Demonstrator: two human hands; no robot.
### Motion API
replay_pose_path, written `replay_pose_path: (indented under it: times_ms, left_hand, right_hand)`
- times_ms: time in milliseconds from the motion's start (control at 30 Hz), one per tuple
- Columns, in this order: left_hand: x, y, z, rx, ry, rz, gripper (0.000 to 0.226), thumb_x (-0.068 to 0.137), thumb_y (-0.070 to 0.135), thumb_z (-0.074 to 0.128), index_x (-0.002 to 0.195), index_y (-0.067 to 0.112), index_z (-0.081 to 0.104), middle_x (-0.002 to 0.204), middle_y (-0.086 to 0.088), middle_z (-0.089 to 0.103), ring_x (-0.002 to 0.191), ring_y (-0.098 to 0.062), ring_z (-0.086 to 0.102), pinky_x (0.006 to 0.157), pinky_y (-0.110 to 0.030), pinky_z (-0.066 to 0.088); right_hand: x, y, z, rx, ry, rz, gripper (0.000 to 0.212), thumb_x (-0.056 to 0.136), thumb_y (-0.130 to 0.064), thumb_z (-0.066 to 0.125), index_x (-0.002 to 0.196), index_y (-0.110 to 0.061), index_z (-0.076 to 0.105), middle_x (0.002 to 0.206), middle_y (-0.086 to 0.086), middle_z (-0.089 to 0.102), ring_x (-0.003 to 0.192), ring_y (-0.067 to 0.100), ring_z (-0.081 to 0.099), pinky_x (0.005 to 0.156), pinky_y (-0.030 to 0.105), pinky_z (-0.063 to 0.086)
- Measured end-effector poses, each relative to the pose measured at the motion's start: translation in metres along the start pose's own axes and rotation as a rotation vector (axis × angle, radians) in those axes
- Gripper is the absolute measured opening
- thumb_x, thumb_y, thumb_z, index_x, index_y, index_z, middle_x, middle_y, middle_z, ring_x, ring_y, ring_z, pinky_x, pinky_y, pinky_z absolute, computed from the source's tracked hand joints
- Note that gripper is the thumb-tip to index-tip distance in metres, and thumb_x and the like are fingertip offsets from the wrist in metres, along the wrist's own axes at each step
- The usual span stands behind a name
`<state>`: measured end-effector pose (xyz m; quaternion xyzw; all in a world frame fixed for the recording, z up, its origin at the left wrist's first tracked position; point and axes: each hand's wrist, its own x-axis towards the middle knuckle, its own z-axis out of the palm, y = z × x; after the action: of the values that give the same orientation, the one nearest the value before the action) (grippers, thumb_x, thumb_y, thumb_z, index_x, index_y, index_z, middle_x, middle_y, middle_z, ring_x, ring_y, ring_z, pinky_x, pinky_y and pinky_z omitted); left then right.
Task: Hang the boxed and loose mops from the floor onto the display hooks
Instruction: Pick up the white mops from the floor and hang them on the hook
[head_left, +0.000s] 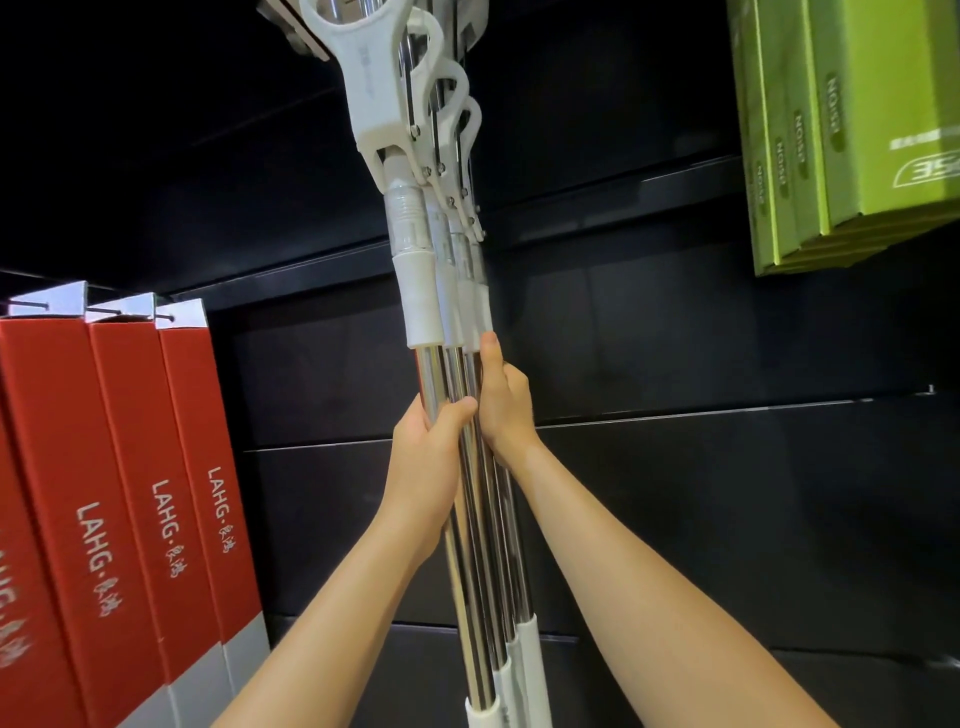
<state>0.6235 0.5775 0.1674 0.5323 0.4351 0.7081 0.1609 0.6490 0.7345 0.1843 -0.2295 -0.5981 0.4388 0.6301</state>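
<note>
— Setting?
— Dark slatted display wall (675, 493). Red boxes (130, 493) hang at lower left, green boxes (841, 130) at upper right.

— Hands?
— Both my arms reach up. My left hand (428, 457) wraps the front chrome pole; my right hand (501, 405) clasps the poles behind, thumb pointing up along them.

— The mops?
— Loose mops (457, 364) hang bunched in the middle, white loop handles (374, 93) at the top, long axis near vertical, leaning slightly left at the top.
</note>
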Motion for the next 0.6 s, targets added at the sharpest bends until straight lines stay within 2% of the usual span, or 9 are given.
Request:
replay_pose_path:
  times_ms: [133,267,467,600]
  left_hand:
    - [0.0001,-0.0007,-0.0002,-0.014,0.003,-0.01,0.033,0.105,0.019,0.054,0.136,0.014,0.063,0.12,-0.009,0.074,0.115,-0.028,0.071,0.1,-0.048,0.057]
    - [-0.0011,-0.0007,0.0018,-0.029,-0.003,-0.003,0.03,0.106,0.02,0.054,0.133,0.014,0.065,0.117,-0.006,0.075,0.112,-0.023,0.072,0.098,-0.043,0.058]
    - [0.0004,-0.0011,0.0047,-0.046,0.005,-0.004,0.027,0.106,0.018,0.054,0.127,0.013,0.068,0.109,-0.005,0.078,0.104,-0.02,0.075,0.086,-0.034,0.059]
    - [0.0019,-0.0021,0.0032,-0.032,0.004,-0.001,0.025,0.105,0.019,0.054,0.125,0.015,0.069,0.108,-0.003,0.078,0.105,-0.019,0.075,0.089,-0.037,0.06]
  right_hand:
    - [0.003,0.0035,0.0009,0.008,0.003,0.01,0.106,0.065,-0.108,0.033,0.112,-0.021,0.071,0.106,0.005,0.076,0.102,0.024,0.073,0.099,0.051,0.057]
    - [0.0044,0.0037,0.0011,0.007,-0.004,0.008,0.103,0.066,-0.108,0.033,0.11,-0.023,0.072,0.105,0.004,0.076,0.101,0.023,0.073,0.098,0.051,0.057]
    - [0.0046,0.0011,0.0002,0.009,0.009,0.001,0.104,0.064,-0.107,0.034,0.102,-0.018,0.073,0.096,0.007,0.077,0.094,0.025,0.075,0.094,0.052,0.06]
    - [0.0049,0.0005,0.0038,0.009,0.028,0.001,0.106,0.062,-0.107,0.034,0.097,-0.015,0.074,0.092,0.009,0.077,0.091,0.026,0.075,0.091,0.053,0.061]
